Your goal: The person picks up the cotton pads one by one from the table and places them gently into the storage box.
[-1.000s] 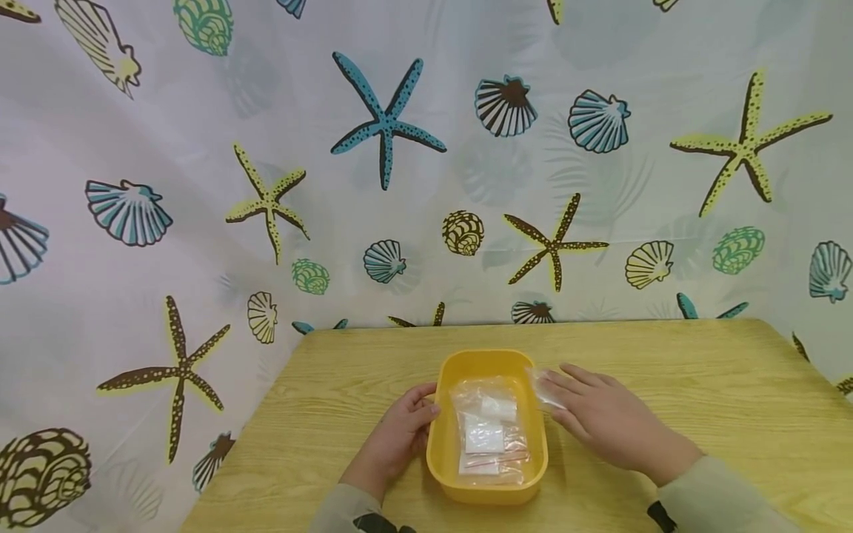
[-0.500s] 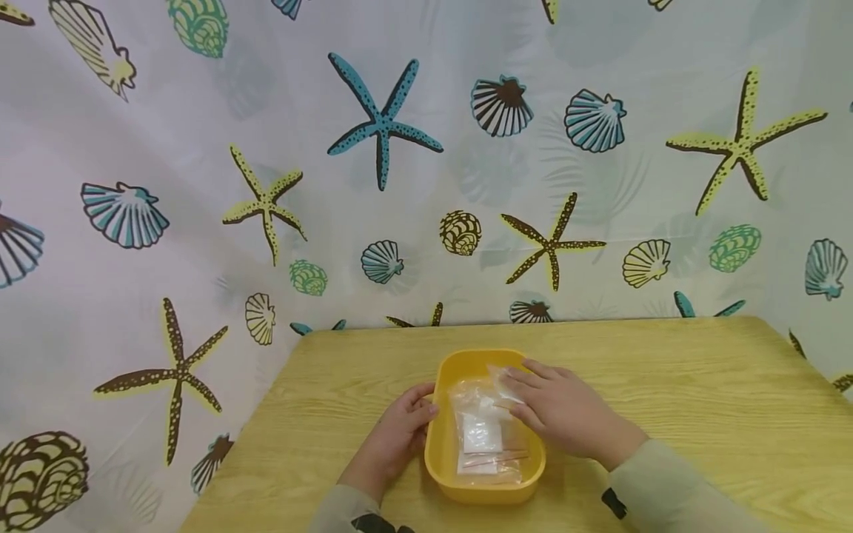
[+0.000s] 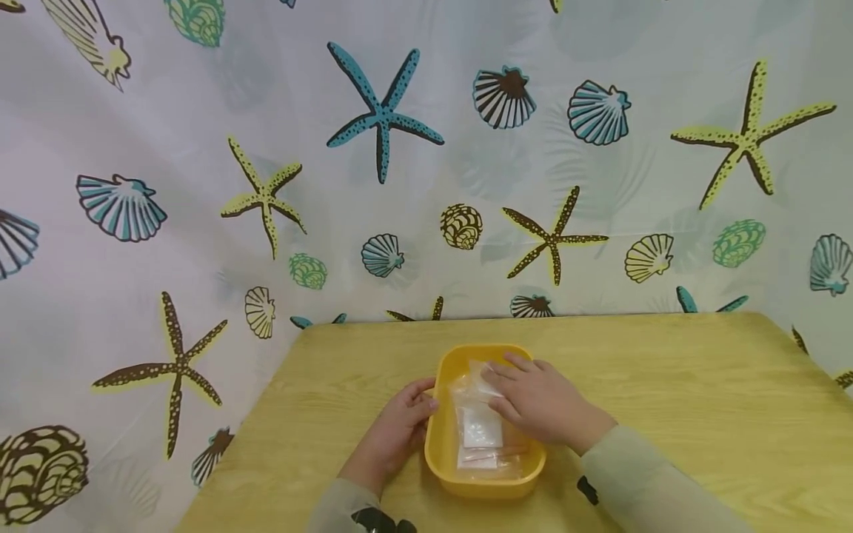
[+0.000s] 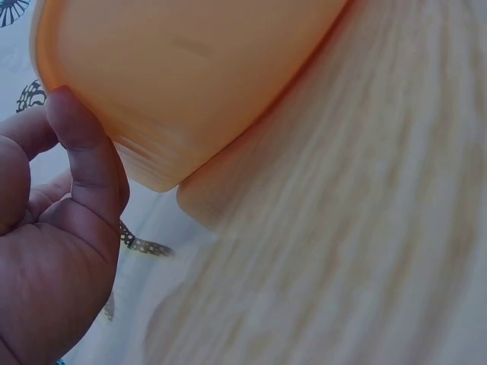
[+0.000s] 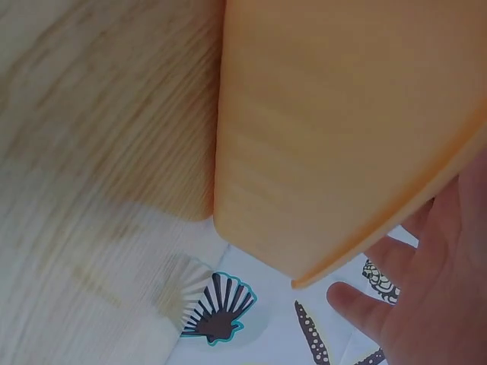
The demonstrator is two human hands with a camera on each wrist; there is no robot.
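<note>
A yellow plastic tub stands on the table. Inside lie several clear zip bags with white contents. My left hand grips the tub's left side, thumb at the rim; the left wrist view shows the thumb against its wall. Over the tub's right rim reaches my right hand, palm down. Its fingertips hold a clear plastic bag over the far end of the pile. From the right wrist view, the tub's outer wall hides part of that hand.
The wood-patterned table extends to both sides of the tub. Behind it hangs a white curtain printed with starfish and shells, which also runs down the left side.
My right hand has moved left with the clear bag, from beyond the tub's right rim to over the pile. The left hand keeps its grip on the tub.
</note>
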